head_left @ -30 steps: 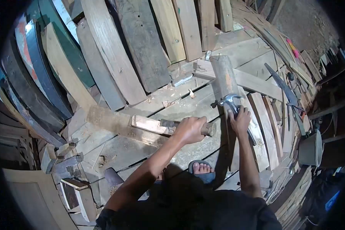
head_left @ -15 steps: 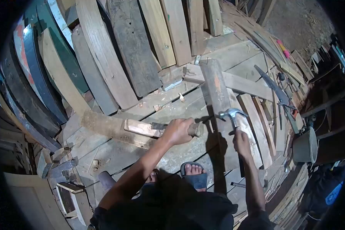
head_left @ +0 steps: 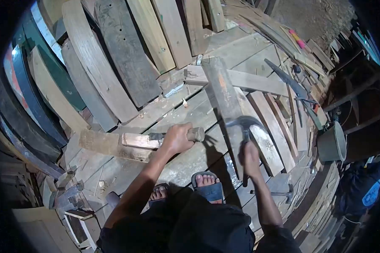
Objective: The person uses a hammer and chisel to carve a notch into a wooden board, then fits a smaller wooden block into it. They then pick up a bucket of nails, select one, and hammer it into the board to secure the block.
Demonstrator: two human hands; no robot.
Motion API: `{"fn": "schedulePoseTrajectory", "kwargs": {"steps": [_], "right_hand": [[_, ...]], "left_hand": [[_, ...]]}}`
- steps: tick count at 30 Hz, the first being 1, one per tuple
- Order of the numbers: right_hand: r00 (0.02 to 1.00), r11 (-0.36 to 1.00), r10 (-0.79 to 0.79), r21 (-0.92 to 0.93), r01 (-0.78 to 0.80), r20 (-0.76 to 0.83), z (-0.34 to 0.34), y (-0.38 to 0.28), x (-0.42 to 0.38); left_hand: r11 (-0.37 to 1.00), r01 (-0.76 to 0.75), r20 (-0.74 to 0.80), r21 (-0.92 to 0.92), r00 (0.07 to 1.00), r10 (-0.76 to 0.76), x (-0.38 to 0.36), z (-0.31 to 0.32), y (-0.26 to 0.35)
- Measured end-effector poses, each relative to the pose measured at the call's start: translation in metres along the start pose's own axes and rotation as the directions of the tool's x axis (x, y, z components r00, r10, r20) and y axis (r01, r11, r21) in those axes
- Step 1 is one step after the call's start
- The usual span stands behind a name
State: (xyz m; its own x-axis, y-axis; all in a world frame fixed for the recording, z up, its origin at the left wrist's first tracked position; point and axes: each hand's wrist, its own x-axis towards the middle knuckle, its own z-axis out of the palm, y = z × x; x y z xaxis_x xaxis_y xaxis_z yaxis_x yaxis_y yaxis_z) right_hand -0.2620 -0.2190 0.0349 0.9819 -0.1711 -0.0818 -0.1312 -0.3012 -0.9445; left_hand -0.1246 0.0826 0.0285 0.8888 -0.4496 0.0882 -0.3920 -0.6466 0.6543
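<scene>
My left hand [head_left: 176, 138] has its grip clenched around the wooden handle of a chisel [head_left: 185, 135], whose dark blade points left onto a short pale wood block [head_left: 140, 140]. That block lies on a longer rough plank [head_left: 107, 144] on the plank floor [head_left: 190, 162]. Just below the hands, my two sandalled feet [head_left: 207, 185] stand on the floor. To the right, my right hand [head_left: 251, 158] has its grip closed on the handle of a claw hammer [head_left: 243, 126], the steel head raised over a long dark board [head_left: 223, 101] that runs away from me. Far right, a metal bucket [head_left: 332, 142] sits among stacked timber.
</scene>
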Motion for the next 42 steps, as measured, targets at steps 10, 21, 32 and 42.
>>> {"fn": "schedulePoseTrajectory", "kwargs": {"steps": [10,21,32,42], "right_hand": [[0.995,0.983,-0.037,-0.176,0.054,0.098,0.066,-0.013,-0.006],[0.969,0.909,0.107,0.416,-0.004,-0.223,0.003,-0.019,-0.009],[0.970,0.889,0.244,-0.396,-0.231,-0.018,0.021,0.032,-0.016],[0.970,0.959,0.124,0.275,-0.064,-0.207,0.033,0.048,0.004]], "left_hand": [[1.000,0.020,0.003,0.017,1.000,-0.020,-0.006,0.004,-0.008],[0.999,-0.013,0.033,0.029,0.999,0.012,-0.013,0.000,-0.012],[0.994,0.041,0.093,0.103,0.994,-0.051,-0.020,-0.004,-0.026],[0.995,0.053,0.108,0.085,0.992,-0.063,-0.022,-0.014,-0.024]]}}
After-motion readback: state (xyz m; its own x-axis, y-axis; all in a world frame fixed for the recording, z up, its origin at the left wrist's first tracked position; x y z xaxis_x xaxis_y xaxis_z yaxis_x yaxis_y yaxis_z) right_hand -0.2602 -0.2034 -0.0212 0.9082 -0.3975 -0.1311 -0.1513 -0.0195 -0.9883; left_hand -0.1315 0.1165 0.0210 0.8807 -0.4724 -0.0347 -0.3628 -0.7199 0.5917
